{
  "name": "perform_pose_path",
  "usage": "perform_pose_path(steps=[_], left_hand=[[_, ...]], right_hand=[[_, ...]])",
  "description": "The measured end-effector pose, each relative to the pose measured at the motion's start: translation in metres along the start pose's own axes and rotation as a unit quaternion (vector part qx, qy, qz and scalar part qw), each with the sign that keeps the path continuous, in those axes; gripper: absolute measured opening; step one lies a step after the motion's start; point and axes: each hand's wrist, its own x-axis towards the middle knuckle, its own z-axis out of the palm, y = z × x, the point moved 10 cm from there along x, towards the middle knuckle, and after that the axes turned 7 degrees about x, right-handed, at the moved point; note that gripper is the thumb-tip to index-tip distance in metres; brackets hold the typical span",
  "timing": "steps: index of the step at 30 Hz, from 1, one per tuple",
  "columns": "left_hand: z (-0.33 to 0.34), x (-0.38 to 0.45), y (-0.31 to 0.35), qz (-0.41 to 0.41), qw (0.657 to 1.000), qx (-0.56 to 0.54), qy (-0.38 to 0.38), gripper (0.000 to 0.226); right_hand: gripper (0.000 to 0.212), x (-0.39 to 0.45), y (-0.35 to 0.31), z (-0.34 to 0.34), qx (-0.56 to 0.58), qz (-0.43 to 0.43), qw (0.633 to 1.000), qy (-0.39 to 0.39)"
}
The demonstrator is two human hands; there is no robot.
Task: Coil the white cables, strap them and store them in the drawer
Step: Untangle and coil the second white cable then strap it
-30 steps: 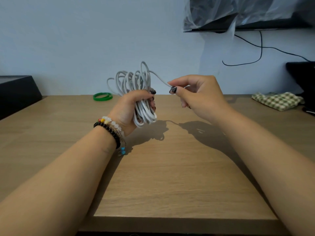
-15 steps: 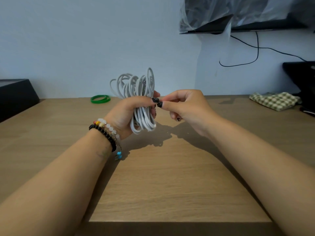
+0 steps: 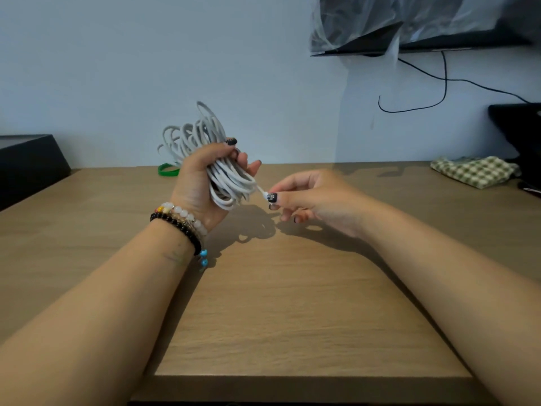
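A bundle of white cable point(image 3: 202, 139) in many loops is held above the wooden table point(image 3: 292, 303). My left hand point(image 3: 202, 177) grips the bundle round its middle, with loops fanning out above the fingers and below the palm. My right hand point(image 3: 310, 197) pinches the cable's free end just right of the lower loops, thumb and forefinger closed on a short white plug. A green band point(image 3: 167, 170) lies on the table behind my left hand, partly hidden by it. No drawer is in view.
A black box point(image 3: 29, 162) stands at the far left of the table. A green checked cloth point(image 3: 474, 171) lies at the back right beside a dark object point(image 3: 521, 133). A black cable point(image 3: 433, 95) hangs on the wall under a plastic-covered shelf point(image 3: 409, 27).
My right hand has carried the cable end from the top of the bundle down to the lower right of it. My left hand has tilted the bundle and its fingers have loosened.
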Motion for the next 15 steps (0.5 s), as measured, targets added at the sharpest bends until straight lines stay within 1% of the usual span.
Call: perform_pose_path(steps=[3, 7, 9, 11, 13, 15], left_hand=[[-0.008, 0.002, 0.004, 0.009, 1.000, -0.008, 0.017, 0.022], [-0.030, 0.004, 0.004, 0.014, 0.996, -0.014, 0.083, 0.021], [-0.049, 0.003, -0.001, 0.006, 0.991, -0.016, 0.133, 0.016], [-0.070, -0.002, -0.003, -0.007, 0.983, -0.004, 0.184, 0.013], [-0.084, -0.009, 0.003, -0.019, 0.980, 0.020, 0.199, 0.014], [-0.093, -0.016, 0.014, -0.025, 0.982, 0.027, 0.188, 0.017]], right_hand=[[0.008, 0.004, 0.006, -0.005, -0.028, -0.026, 0.997, 0.060], [0.015, 0.007, 0.004, -0.012, -0.116, -0.097, 0.979, 0.137], [0.018, 0.007, -0.004, -0.010, -0.214, -0.132, 0.953, 0.171], [0.020, 0.011, -0.011, 0.003, -0.323, -0.163, 0.916, 0.171], [0.020, 0.022, -0.013, 0.023, -0.386, -0.183, 0.891, 0.155], [0.021, 0.037, -0.014, 0.034, -0.404, -0.183, 0.880, 0.168]])
